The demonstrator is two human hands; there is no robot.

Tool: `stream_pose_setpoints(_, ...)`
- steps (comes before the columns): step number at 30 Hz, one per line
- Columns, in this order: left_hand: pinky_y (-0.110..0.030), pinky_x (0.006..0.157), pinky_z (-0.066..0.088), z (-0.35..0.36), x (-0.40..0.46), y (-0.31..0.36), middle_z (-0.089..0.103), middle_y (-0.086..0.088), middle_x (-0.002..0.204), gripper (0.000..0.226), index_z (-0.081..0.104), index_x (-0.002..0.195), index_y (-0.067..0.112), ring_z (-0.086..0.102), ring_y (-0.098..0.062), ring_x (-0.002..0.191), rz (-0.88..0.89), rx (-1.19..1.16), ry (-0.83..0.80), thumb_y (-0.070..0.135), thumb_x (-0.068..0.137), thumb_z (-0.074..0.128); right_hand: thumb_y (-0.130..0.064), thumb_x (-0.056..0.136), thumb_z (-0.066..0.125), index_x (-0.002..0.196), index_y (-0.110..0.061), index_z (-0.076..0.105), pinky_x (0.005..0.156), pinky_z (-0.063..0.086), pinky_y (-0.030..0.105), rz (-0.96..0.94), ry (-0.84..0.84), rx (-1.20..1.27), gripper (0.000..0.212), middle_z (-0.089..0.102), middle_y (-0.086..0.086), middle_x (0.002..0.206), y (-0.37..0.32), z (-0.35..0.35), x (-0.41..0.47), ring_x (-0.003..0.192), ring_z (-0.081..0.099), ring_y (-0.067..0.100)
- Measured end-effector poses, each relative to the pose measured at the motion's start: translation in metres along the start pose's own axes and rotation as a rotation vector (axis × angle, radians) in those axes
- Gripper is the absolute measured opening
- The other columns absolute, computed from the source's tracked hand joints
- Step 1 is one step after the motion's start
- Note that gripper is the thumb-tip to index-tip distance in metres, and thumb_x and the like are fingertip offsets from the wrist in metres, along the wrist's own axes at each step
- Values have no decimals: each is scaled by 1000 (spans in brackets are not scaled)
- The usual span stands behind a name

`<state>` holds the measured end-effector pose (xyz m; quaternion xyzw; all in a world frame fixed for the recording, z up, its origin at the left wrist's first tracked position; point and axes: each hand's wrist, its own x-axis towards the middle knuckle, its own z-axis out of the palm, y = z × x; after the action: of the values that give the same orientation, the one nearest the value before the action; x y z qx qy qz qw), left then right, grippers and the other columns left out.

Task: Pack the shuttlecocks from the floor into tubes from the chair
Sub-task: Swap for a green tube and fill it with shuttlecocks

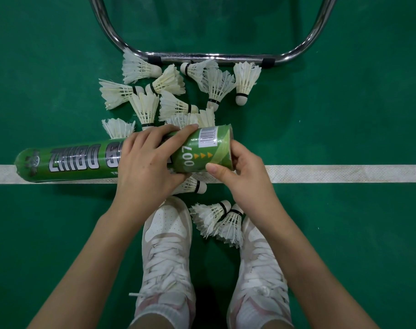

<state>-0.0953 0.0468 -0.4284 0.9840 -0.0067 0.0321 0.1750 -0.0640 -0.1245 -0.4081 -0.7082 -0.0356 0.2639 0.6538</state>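
A long green shuttlecock tube (74, 160) is held level above the floor, lying left to right. My left hand (150, 160) grips it round the middle. My right hand (240, 172) grips its right end, thumb under the rim and fingers over the end, so the opening is hidden. Several white feather shuttlecocks (169, 91) lie scattered on the floor beyond the tube. One shuttlecock (192, 186) lies just under it, and two shuttlecocks (216, 219) lie between my shoes.
A chrome chair leg frame (202, 57) curves across the floor behind the pile. A white court line (344, 173) runs left to right under the tube. My white shoes (166, 245) stand at the bottom centre. Green floor spreads to both sides.
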Motion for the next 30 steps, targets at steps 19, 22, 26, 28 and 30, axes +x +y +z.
stream_pose_setpoints(19, -41, 93, 33, -2, -1, -4, 57, -4, 121, 72, 44, 135, 30, 51, -28, 110, -4, -16, -14, 44, 67, 64, 4, 85, 59, 105, -28, 53, 88, 50, 20, 31, -99, 24, 39, 65, -6, 103, -1, -5, 7, 97, 63, 4)
stream_pose_setpoints(22, -42, 94, 32, -3, 0, -11, 57, -5, 123, 72, 45, 135, 30, 51, -29, 110, -26, -17, -10, 40, 69, 72, 4, 81, 64, 96, -28, 55, 88, 51, 23, -12, -48, -26, 37, 66, -4, 97, -1, -14, 9, 94, 63, 6)
stream_pose_setpoints(26, -42, 97, 28, -7, -1, -20, 55, -5, 124, 80, 45, 136, 30, 48, -29, 113, -90, -18, -27, 32, 64, 81, 4, 79, 67, 95, -27, 56, 94, 48, 26, -33, 12, -74, 37, 67, -7, 96, 7, -30, 13, 96, 63, 7)
stream_pose_setpoints(28, -43, 98, 28, -7, -2, -23, 55, -5, 124, 80, 45, 136, 31, 47, -29, 114, -108, -8, -34, 32, 65, 81, 2, 80, 67, 94, -28, 56, 96, 48, 30, -21, 54, -126, 35, 67, -9, 96, 13, -34, 16, 99, 63, 8)
stream_pose_setpoints(30, -44, 98, 28, -6, -3, -26, 55, -5, 124, 80, 45, 136, 31, 47, -30, 114, -115, 2, -39, 31, 65, 81, 0, 80, 67, 96, -26, 56, 98, 47, 32, -14, 94, -186, 32, 65, -10, 98, 19, -37, 22, 101, 61, 8)
